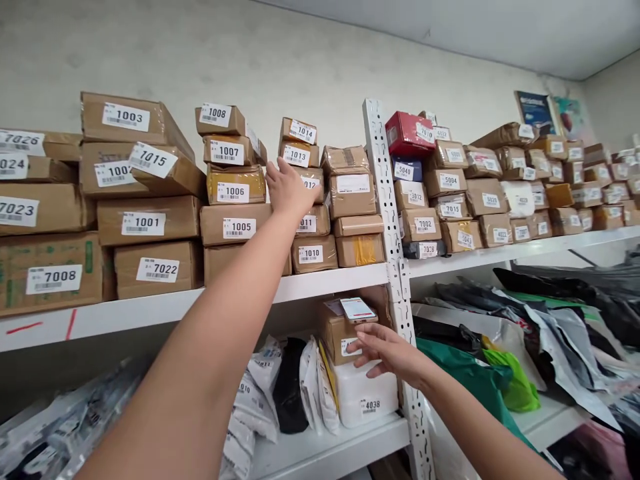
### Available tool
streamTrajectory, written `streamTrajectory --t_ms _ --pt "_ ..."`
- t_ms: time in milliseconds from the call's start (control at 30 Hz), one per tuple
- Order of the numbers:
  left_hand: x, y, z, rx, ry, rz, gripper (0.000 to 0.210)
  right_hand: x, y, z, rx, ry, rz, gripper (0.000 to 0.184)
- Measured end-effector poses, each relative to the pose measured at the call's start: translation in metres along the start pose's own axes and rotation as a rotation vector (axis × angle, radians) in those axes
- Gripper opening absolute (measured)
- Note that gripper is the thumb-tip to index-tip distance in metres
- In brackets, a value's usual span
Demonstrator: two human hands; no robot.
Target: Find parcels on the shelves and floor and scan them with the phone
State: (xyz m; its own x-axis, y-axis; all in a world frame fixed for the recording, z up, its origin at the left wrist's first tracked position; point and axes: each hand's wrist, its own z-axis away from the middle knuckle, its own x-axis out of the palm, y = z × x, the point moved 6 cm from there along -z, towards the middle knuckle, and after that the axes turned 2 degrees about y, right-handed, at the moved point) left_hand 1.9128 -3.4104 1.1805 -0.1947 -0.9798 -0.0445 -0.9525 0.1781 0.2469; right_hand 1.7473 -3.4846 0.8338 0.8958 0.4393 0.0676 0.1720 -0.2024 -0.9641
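My left hand (291, 189) is raised to a stack of small brown cardboard boxes on the upper shelf. Its fingers are spread in front of the box labelled 1012 (314, 181), just below the box labelled 1013 (299, 155); whether they touch it I cannot tell. On top sits the box labelled 1014 (299, 131). Lower down, my right hand (393, 352) is open, fingers apart and holding nothing. It hovers before a brown carton (336, 333) on which a phone (358, 310) with a lit screen lies. That carton rests on a white box labelled 4038 (364, 393).
A white perforated post (381, 173) divides the shelves. More labelled cartons, such as box 1005 (235, 225), line the upper shelf (345, 277). Below are white mailer bags (253, 403), a black bag (291, 387) and, at right, a green bag (465, 373).
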Motion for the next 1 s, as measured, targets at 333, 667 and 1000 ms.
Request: streamTrajectory --t_ms 333,667,1000 --pt "0.011 -0.002 -0.004 0.022 -0.012 -0.049 0.117 0.067 -0.195 0.035 -0.946 0.19 0.619 0.039" --pt "0.013 -0.001 0.01 0.126 -0.012 -0.134 0.093 0.128 -0.402 -0.104 -1.271 0.9 1.026 0.077" --pt "0.012 -0.013 0.01 -0.012 0.008 -0.036 0.06 0.137 -0.434 -0.159 -1.164 0.838 0.965 0.078"
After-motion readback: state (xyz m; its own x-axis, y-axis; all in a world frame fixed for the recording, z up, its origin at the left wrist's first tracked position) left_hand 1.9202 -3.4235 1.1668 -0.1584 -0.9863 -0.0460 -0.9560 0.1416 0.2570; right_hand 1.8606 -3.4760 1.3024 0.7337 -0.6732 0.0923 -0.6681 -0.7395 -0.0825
